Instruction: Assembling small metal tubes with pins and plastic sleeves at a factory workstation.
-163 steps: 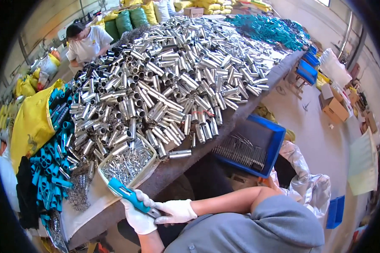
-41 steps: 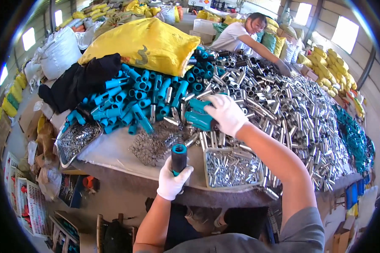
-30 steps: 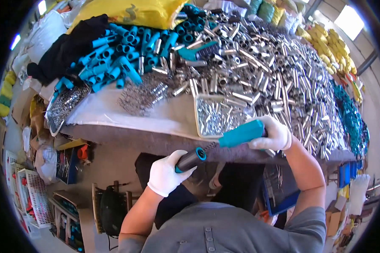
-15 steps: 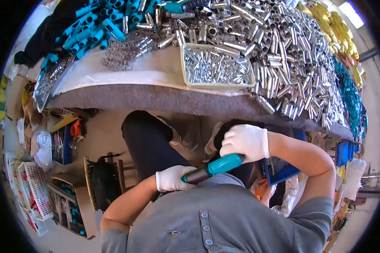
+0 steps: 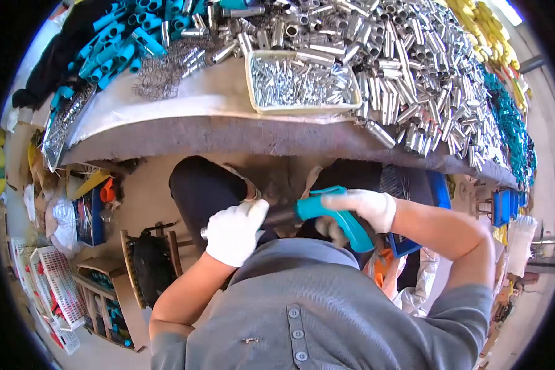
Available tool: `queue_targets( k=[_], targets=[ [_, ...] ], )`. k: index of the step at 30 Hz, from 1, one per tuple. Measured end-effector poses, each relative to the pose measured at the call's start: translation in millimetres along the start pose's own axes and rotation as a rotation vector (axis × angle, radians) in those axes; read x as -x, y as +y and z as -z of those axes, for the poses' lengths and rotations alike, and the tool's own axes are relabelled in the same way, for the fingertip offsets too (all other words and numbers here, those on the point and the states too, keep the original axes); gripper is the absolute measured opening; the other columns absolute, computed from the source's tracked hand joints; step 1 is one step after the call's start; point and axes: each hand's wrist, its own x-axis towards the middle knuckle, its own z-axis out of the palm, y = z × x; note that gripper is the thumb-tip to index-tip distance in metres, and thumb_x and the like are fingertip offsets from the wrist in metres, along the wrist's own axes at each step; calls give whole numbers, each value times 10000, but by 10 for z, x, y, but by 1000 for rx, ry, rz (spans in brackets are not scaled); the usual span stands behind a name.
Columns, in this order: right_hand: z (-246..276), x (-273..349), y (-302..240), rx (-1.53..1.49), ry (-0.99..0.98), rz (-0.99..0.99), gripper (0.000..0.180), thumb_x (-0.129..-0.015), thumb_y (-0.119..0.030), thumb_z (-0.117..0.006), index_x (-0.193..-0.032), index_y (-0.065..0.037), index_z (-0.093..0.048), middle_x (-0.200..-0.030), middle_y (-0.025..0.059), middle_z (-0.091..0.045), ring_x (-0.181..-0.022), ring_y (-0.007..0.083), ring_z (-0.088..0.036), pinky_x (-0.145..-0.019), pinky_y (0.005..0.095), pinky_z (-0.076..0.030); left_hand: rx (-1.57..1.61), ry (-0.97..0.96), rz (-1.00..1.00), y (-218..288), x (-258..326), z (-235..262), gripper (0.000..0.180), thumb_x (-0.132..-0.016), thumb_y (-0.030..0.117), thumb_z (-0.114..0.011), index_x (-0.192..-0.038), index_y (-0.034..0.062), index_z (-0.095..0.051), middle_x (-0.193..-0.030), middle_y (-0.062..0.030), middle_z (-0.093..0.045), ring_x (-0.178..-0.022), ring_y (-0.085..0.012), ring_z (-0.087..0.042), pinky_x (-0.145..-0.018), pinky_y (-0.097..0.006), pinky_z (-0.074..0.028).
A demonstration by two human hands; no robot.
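Note:
Both my hands wear white gloves and hold one tool in front of my lap: a teal pistol-shaped handle (image 5: 346,226) joined to a dark tube (image 5: 283,218). My left hand (image 5: 233,234) is closed around the dark tube, its thumb lying along the top. A small metal end (image 5: 204,233) pokes out beyond that hand. My right hand (image 5: 362,206) is closed on the teal handle, which curves down toward my waist. Slight blur softens the right fingers, and the left palm hides part of the tube.
Across the table (image 5: 216,139) ahead lie teal plastic tubes (image 5: 120,46), thin springs (image 5: 157,77) and a heap of silver metal tubes (image 5: 407,74). A cream tray (image 5: 253,92) holds small metal pins. Blue crates (image 5: 441,188), white baskets (image 5: 58,277) and a wooden chair (image 5: 129,259) stand around.
The tool has turned, its teal handle now pointing down to the right and its dark tube nearly level. My left hand has moved up and left; the right has shifted slightly down.

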Motion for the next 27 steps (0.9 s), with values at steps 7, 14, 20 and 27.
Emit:
queue_targets(
  k=[7,14,20,27],
  targets=[
    [-212,168,-401,1186,637,1462,236,-891,-170,-491,-1011,-32,-640,-981,168,-639,-935,301,-617,-837,361,-468,298,98,-138,23,-152,10,404,-634,209,-752,-987,111,-580,-718,-122,-602,-664,-313,-616,-566,-399,-482],
    [-328,436,-260,1414,209,1567,346,-920,-134,-472,-1250,-43,-524,-1320,195,-475,-1251,354,-434,-1050,420,-316,399,114,188,26,-231,157,320,-677,192,-742,-954,99,-610,-800,-135,-647,-726,-336,-636,-619,-387,-514],
    [41,287,-377,1018,192,1366,370,-965,-192,-379,-1233,10,-535,-1331,175,-484,-1277,293,-414,-1072,417,-283,581,162,312,50,-276,262,319,-698,182,-755,-950,43,-617,-806,-177,-647,-714,-331,-655,-640,-357,-530],
    [230,385,-515,1054,574,1159,358,-943,-215,-439,-1205,8,-539,-1249,184,-543,-1169,302,-520,-1007,365,-382,471,153,41,274,-324,272,348,-653,184,-759,-953,75,-620,-835,-166,-639,-745,-343,-637,-650,-373,-518]
  ],
)
